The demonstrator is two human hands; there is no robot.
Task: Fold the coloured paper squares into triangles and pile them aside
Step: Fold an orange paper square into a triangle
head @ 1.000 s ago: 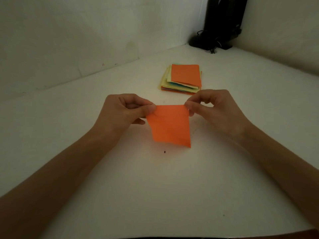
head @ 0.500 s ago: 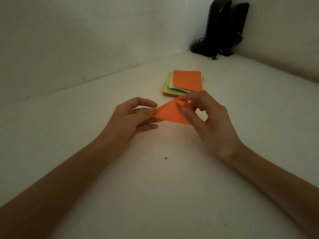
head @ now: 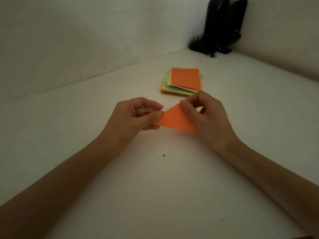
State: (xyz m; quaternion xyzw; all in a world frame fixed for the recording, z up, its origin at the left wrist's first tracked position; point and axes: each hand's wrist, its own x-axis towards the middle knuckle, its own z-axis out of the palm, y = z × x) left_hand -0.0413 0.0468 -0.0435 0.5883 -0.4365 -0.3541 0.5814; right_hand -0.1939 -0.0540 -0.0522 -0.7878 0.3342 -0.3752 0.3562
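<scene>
An orange paper (head: 174,120), folded into a triangle, is held just above the white table (head: 155,187) between both hands. My left hand (head: 133,118) pinches its left corner with thumb and curled fingers. My right hand (head: 207,118) pinches the top corner and covers the right side of the triangle. Behind the hands lies a stack of coloured paper squares (head: 183,83) with an orange square on top and yellow, blue and orange sheets under it.
Two black speakers (head: 222,26) with cables stand in the far right corner against the white walls. A small dark speck (head: 164,155) and some crumbs (head: 186,137) lie on the table below the hands.
The orange square that hung flat from both hands has been folded corner to corner into a triangle. Both hands have shifted a little away from me, toward the stack.
</scene>
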